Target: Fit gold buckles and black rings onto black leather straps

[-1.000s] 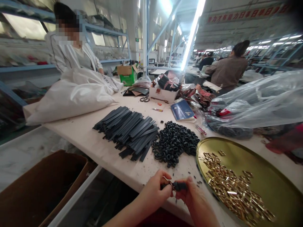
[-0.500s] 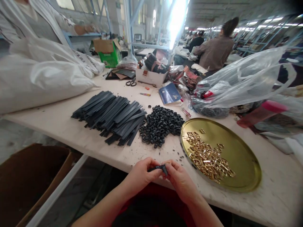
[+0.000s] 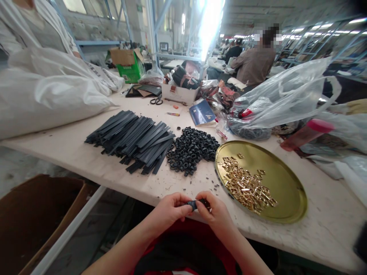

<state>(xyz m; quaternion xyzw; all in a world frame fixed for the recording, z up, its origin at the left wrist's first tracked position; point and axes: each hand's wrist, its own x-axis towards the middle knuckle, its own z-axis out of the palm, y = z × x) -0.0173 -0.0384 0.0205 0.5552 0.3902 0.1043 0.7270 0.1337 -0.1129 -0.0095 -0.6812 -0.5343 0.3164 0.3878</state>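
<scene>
Both hands meet at the table's near edge around one dark strap piece (image 3: 192,205). My left hand (image 3: 172,208) pinches its left part between thumb and fingers. My right hand (image 3: 211,208) is closed on the other end, where a small bit of gold shows by the fingers; most of that end is hidden. Beyond the hands lies a heap of small black loops (image 3: 193,149). Left of it is a stack of flat dark strips (image 3: 130,139). On the right, gold buckles (image 3: 248,187) are heaped in a round gold tray (image 3: 289,191).
Across the table stand a white box (image 3: 179,94), scissors (image 3: 156,100), a blue booklet (image 3: 202,113) and a clear plastic bag (image 3: 282,99). A large white sack (image 3: 54,99) covers the left side. Below left is a cardboard box (image 3: 43,214). Other people are in the background.
My right fingers have shifted along the dark strap piece, which now lies straighter between the hands. The view has turned slightly right. The arm of the person at left has dropped.
</scene>
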